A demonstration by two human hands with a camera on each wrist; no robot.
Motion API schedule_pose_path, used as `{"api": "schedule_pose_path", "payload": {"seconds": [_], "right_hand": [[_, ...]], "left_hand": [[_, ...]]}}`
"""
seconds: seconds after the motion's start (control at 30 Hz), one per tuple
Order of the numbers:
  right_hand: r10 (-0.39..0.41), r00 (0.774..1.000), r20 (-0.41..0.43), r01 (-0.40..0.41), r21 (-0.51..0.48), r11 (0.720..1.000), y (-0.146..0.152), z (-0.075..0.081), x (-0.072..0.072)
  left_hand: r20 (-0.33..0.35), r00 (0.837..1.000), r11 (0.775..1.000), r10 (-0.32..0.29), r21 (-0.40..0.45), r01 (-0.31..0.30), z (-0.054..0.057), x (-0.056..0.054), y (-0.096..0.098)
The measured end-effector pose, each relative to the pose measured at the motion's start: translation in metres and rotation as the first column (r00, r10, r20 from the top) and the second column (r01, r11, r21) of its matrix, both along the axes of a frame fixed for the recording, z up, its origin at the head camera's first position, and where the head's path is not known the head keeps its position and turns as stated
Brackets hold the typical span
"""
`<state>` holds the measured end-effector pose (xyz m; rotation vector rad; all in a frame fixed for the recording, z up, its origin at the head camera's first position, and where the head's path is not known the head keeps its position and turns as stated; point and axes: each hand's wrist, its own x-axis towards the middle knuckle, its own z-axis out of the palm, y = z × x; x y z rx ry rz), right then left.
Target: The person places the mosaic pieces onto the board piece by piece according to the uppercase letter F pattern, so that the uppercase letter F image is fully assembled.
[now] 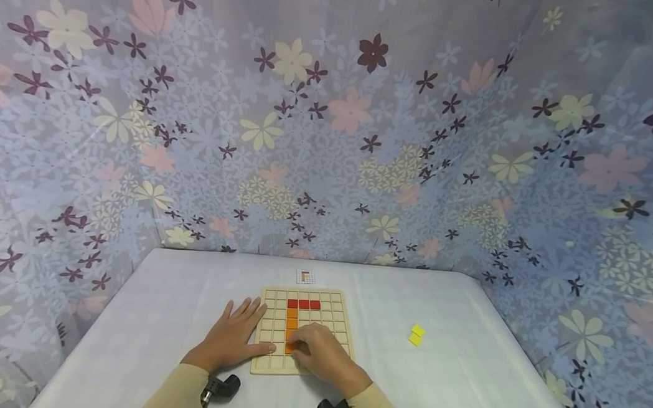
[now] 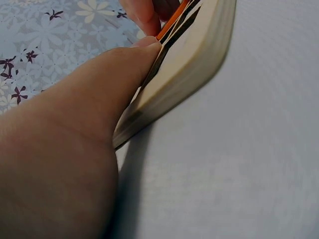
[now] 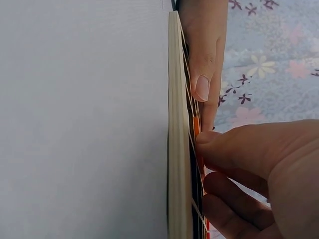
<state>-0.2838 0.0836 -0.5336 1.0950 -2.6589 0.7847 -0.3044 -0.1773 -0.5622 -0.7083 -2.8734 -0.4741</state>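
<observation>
A wooden grid board (image 1: 263, 365) lies on the table, with red tiles (image 1: 304, 304) in a row near its top and a column of orange tiles (image 1: 293, 313) below their left end. My left hand (image 1: 232, 338) rests with fingers spread at the board's left side, its thumb (image 2: 124, 64) lying over the board. With curled fingers, my right hand (image 1: 320, 353) pinches the lowest orange tile (image 3: 196, 128) at its place in the column. The fingers partly cover that tile in the head view.
Two yellow tiles (image 1: 416, 335) lie on the white tablecloth (image 1: 462, 374) to the right of the board. A small card with a printed grid pattern (image 1: 306, 276) is behind the board. Flowered cloth (image 1: 330, 135) hangs around the table's back and sides.
</observation>
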Motion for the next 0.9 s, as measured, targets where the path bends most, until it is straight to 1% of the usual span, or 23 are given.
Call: {"api": "schedule_pose_path", "payload": {"seconds": [0.2,0.33,0.43,0.53,0.6,0.67,0.73,0.8,0.9], "right_hand": [[-0.001,1.0,-0.005,0.001,-0.023,1.0,0.003,0.001,0.002],[-0.007,1.0,0.002,0.007,-0.067,0.998,0.008,0.002,0.004],[-0.03,0.999,0.014,0.032,-0.112,0.993,0.015,0.002,0.003],[-0.068,0.997,0.028,0.072,-0.155,0.985,0.028,0.002,0.002],[-0.102,0.994,0.028,0.105,-0.19,0.976,0.039,0.0,0.0],[-0.149,0.987,0.053,0.157,-0.231,0.96,0.053,-0.001,-0.001],[-0.212,0.974,0.082,0.227,-0.274,0.935,0.069,-0.002,-0.003],[-0.291,0.949,0.118,0.313,-0.304,0.9,0.087,-0.004,-0.005],[-0.418,0.899,0.135,0.438,-0.314,0.842,0.118,-0.007,-0.009]], "left_hand": [[0.006,1.0,1.0,0.009,-0.006,-0.008,0.001,0.001,0.0],[-0.014,1.0,1.0,-0.006,0.015,0.006,-0.001,0.001,0.0],[-0.021,1.0,1.0,-0.01,0.026,0.01,-0.002,0.001,0.0],[-0.007,1.0,1.0,0.001,0.024,-0.001,-0.001,0.001,0.001],[0.009,1.0,1.0,0.012,0.006,-0.012,0.0,0.001,0.002],[0.023,0.999,1.0,0.023,-0.015,-0.022,0.001,0.001,0.002],[0.035,0.999,0.999,0.028,-0.027,-0.027,0.003,0.001,0.002],[0.045,0.999,0.999,0.029,-0.03,-0.028,0.004,0.002,0.002],[0.046,0.998,0.999,0.031,-0.028,-0.029,0.005,0.002,0.002]]}}
